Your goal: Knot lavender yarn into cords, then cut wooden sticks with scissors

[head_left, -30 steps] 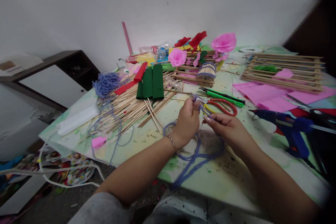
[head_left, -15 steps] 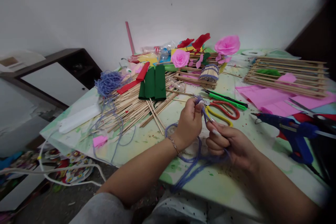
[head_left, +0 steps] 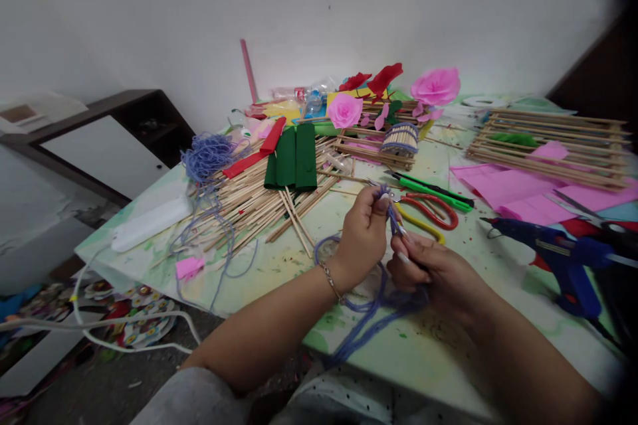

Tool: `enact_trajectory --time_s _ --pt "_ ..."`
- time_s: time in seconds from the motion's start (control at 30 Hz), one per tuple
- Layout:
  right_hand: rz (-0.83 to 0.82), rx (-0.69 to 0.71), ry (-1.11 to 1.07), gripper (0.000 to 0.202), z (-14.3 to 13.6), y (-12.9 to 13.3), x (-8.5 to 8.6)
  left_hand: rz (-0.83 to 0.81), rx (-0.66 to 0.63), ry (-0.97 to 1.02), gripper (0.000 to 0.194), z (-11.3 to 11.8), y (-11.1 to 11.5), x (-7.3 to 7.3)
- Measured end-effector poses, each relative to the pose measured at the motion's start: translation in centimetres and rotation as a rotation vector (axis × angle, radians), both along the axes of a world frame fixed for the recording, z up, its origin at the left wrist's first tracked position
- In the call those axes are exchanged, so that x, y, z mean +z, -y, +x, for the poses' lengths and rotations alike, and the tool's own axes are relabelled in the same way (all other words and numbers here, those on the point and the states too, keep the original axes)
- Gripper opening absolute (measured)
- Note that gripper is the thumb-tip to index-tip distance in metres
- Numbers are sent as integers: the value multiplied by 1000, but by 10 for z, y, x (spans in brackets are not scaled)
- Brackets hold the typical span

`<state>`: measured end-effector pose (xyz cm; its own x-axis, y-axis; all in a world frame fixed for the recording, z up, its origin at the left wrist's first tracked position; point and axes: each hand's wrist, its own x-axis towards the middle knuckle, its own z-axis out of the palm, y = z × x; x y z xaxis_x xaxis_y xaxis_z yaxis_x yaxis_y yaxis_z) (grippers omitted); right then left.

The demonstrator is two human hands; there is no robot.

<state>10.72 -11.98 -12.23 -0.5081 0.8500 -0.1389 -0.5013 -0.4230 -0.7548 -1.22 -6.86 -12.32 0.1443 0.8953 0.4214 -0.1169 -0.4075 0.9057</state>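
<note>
Head view shows me 2 bare forearms coming up from the bottom edge and meeting over the near middle of the table [head_left: 438,345], whose pale green top is smeared and speckled. My left hand [head_left: 361,239] is clenched, thumb and fingertips pinching the top of a bundle of purple yarn [head_left: 371,302]; a thin bracelet [head_left: 329,279] sits on that wrist. My right hand [head_left: 438,272] is closed just beside it, fingers gripping the same strands a little lower, so the 2 hands almost touch. The yarn runs from the pinch down between both hands, loops on the tabletop under them and trails off the near edge. Just beyond the hands lie red-handled scissors [head_left: 433,209] and, past them, a green utility knife [head_left: 431,187]. To the right, near my right forearm, rests a blue glue gun [head_left: 563,259], with pink paper sheets [head_left: 503,189] behind it. To the left, a heap of wooden sticks [head_left: 244,202] spreads across the table, carrying folded green paper [head_left: 294,159], a red strip [head_left: 259,149] and a tangle of purple yarn [head_left: 207,156]; a white flat piece [head_left: 149,222] lies at the left edge. Farther back stand pink paper flowers [head_left: 436,85], red ones [head_left: 381,78], a small stick basket [head_left: 401,138] and a stick frame [head_left: 548,143] against the white wall.
</note>
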Motion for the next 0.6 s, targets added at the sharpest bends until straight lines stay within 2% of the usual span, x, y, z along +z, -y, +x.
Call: enact_trajectory --time_s 0.07,0.17,0.37,0.47,0.53,0.6 --pt "14 18 15 25 -1 0 -1 -36 -31 41 29 1 1 0" --pt "38 29 90 28 -4 0 -2 -98 21 13 30 1 2 0" --pt "193 -102 356 38 -6 -1 -4 -184 18 23 35 0 1 4" --pt "346 -309 586 40 -1 -3 -3 -261 -28 104 36 2 -2 4" --pt "510 -508 801 37 5 -5 -2 -315 -83 161 36 3 -3 3" --pt "690 -629 974 32 11 -6 0 -372 -138 203 36 4 -4 3"
